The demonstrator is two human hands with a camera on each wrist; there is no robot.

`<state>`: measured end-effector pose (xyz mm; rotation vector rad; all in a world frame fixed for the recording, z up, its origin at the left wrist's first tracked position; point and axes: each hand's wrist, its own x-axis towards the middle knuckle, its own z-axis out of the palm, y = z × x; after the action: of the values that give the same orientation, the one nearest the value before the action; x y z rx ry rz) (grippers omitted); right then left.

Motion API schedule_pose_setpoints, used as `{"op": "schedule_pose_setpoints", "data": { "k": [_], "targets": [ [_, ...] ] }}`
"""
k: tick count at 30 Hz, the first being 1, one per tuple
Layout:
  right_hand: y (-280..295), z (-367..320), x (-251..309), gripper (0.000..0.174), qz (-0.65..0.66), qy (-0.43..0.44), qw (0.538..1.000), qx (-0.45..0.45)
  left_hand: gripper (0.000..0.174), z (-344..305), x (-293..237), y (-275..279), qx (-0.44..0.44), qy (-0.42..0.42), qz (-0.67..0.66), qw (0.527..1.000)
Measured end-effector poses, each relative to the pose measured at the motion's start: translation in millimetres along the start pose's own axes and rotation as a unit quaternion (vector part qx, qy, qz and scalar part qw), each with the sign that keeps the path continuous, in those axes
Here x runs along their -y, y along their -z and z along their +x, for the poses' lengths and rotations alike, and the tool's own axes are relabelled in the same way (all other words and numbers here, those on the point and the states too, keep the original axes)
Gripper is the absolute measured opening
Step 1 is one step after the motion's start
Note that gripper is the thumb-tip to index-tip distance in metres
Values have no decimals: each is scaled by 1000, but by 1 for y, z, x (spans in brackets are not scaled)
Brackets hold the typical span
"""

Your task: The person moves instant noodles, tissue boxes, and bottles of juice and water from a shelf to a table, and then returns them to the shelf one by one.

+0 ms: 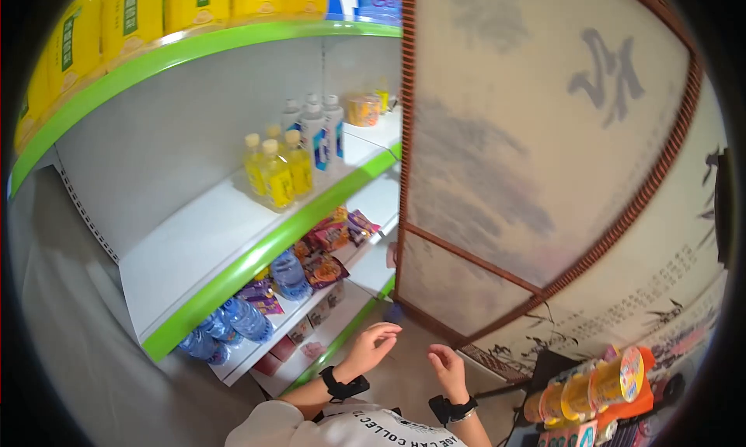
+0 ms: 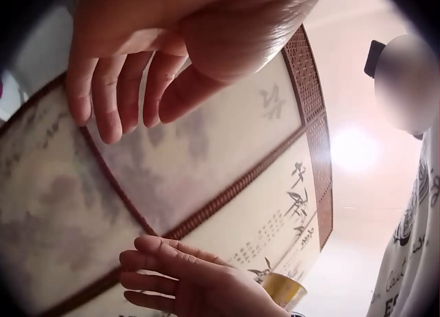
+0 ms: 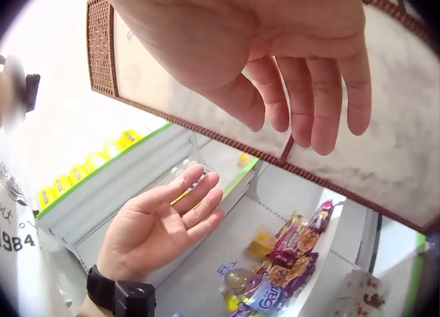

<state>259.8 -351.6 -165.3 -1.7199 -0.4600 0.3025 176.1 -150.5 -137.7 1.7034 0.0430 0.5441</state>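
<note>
My left hand is held out in front of the body, fingers loosely bent and holding nothing. To its right, my right hand hangs in the air with its fingers relaxed and nothing in it. A gap separates the two hands, and their palms face roughly toward each other. In the left wrist view the left hand fills the top, with the right hand below. The right wrist view has the right hand large above and the left hand below, palm showing.
Left stands a shelf unit with yellow drink bottles, white bottles, snack bags and water bottles. Yellow packs line the top shelf. A folding screen stands ahead. Stacked yellow tubs sit at right.
</note>
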Motion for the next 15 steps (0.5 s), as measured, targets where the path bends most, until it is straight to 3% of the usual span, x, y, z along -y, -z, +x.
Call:
{"op": "schedule_pose_setpoints", "data": {
  "k": [7, 10, 15],
  "targets": [
    [-115, 99, 56, 20, -27, 152, 978, 138, 31, 35, -4, 114, -113, 56, 16, 992],
    [-154, 131, 77, 22, 21, 170, 971, 165, 37, 50, -20, 144, -186, -18, 12, 982],
    [-200, 174, 125, 31, 57, 176, 962, 201, 46, 65, -44, 182, -257, -16, 30, 966]
  ]
}}
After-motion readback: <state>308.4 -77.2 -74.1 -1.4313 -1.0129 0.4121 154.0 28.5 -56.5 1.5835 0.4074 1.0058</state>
